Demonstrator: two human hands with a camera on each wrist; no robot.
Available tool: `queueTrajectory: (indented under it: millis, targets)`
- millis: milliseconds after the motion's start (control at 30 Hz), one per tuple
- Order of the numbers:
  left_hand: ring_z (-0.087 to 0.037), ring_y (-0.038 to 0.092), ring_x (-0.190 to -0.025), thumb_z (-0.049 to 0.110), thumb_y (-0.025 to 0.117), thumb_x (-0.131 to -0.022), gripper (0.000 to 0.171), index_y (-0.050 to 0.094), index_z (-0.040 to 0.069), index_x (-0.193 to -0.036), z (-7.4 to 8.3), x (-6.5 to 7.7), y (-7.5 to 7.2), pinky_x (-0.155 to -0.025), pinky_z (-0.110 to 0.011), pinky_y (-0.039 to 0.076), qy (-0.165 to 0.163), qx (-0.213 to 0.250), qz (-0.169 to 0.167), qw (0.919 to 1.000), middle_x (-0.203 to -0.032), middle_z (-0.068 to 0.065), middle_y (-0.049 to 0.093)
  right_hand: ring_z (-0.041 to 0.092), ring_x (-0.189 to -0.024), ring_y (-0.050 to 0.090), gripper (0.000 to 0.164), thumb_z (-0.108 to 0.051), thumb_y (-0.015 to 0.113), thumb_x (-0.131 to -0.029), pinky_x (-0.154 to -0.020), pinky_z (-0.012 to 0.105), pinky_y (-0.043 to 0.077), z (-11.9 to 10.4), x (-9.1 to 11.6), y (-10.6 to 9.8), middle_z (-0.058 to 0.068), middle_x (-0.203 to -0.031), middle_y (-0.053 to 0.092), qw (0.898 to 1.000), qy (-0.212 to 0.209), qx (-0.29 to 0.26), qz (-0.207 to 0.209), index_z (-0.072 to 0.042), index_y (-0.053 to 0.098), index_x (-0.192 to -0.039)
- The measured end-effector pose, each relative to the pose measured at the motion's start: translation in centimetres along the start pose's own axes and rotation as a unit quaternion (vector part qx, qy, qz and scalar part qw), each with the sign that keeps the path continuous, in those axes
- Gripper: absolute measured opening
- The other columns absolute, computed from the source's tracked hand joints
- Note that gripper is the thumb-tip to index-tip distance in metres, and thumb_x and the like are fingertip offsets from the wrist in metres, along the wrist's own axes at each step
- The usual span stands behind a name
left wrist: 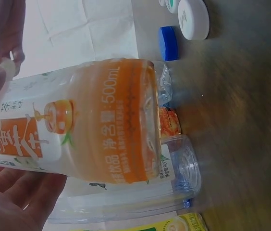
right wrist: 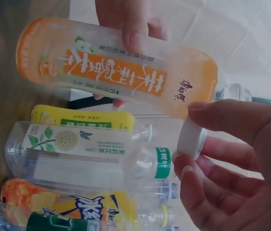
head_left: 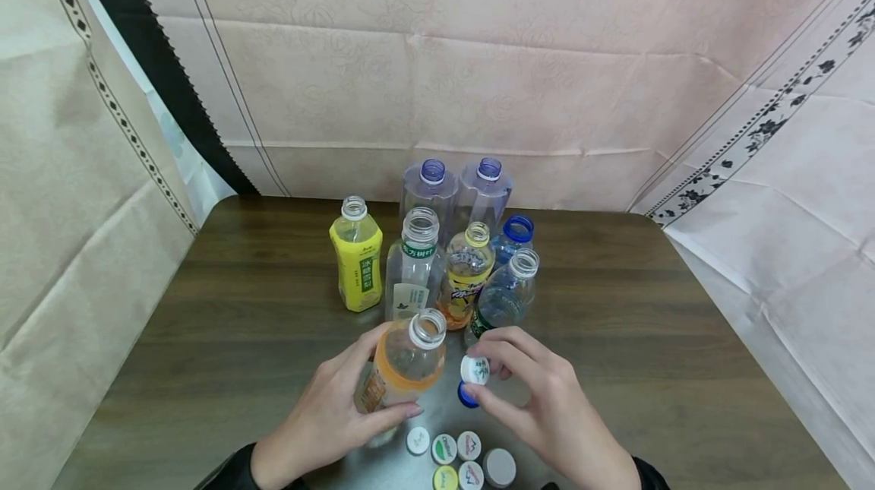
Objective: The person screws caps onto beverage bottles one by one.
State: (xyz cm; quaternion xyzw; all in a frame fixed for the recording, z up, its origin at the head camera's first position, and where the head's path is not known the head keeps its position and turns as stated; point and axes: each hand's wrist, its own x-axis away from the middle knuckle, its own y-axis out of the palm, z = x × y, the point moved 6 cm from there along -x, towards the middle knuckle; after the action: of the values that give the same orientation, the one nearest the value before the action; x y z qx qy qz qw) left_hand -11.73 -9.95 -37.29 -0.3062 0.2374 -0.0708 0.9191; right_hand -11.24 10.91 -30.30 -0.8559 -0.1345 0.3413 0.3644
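My left hand (head_left: 321,410) grips an uncapped clear bottle with an orange label (head_left: 410,357), tilted, its open neck toward the far right. Its label faces the camera in the right wrist view, and its base lifts off the table in the left wrist view. Between thumb and fingertips, my right hand (head_left: 547,399) pinches a white bottle cap (right wrist: 191,139), close beside the bottle's neck but apart from it. A blue cap (head_left: 468,396) lies on the table, partly covered by the right thumb in the head view.
Several loose caps (head_left: 471,475), white and yellow, lie near the front edge. Behind the hands stand several capless bottles: a yellow one (head_left: 358,262), a large clear one (head_left: 415,277), an orange-and-yellow labelled one (head_left: 468,277), a green-labelled one (head_left: 509,296) and two purplish ones (head_left: 429,190).
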Motion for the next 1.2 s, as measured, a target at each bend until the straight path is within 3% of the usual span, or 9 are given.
queueTrajectory:
  millis: [500, 733, 967, 1200]
  targets:
    - [-0.008, 0.062, -0.113, 0.050, 0.078, -0.075, 0.087, 0.034, 0.027, -0.146, 0.2, -0.1, -0.1, -0.087, -0.035, 0.056, 0.023, -0.016, 0.011, 0.9995, -0.129, 0.007, 0.060, 0.003, -0.077, 0.054, 0.028, -0.017, 0.076, -0.083, -0.069, 0.012, 0.049, -1.1, -0.9, -1.4, -0.003, -0.107, 0.064, 0.996, -0.046, -0.005, 0.071, -0.015, 0.068, -0.110]
    - [-0.009, 0.062, -0.113, 0.051, 0.077, -0.075, 0.086, 0.034, 0.026, -0.146, 0.1, -0.1, 0.0, -0.087, -0.035, 0.056, 0.017, -0.011, 0.004, 0.9998, -0.129, 0.007, 0.060, 0.003, -0.082, 0.060, 0.038, -0.010, 0.076, -0.082, -0.069, 0.015, 0.053, -1.2, -1.0, -1.5, -0.004, -0.109, 0.060, 0.999, -0.030, -0.008, 0.045, -0.020, 0.069, -0.118]
    - [-0.009, 0.062, -0.114, 0.050, 0.077, -0.076, 0.086, 0.034, 0.024, -0.146, 0.1, -0.1, 0.0, -0.088, -0.035, 0.056, 0.023, -0.015, 0.003, 0.9996, -0.130, 0.007, 0.059, 0.005, -0.090, 0.060, 0.042, -0.007, 0.077, -0.081, -0.071, 0.012, 0.052, -1.7, -1.3, -1.7, -0.001, -0.117, 0.059, 0.998, -0.043, -0.014, 0.036, -0.018, 0.067, -0.121]
    - [-0.008, 0.062, -0.112, 0.052, 0.077, -0.075, 0.086, 0.037, 0.021, -0.145, 0.1, -0.1, 0.1, -0.086, -0.034, 0.056, 0.025, -0.021, 0.003, 0.9995, -0.129, 0.007, 0.060, 0.001, -0.083, 0.055, 0.047, -0.010, 0.076, -0.082, -0.072, 0.010, 0.048, -2.0, -1.6, -2.1, -0.003, -0.118, 0.059, 0.999, -0.029, 0.002, 0.034, -0.019, 0.063, -0.125]
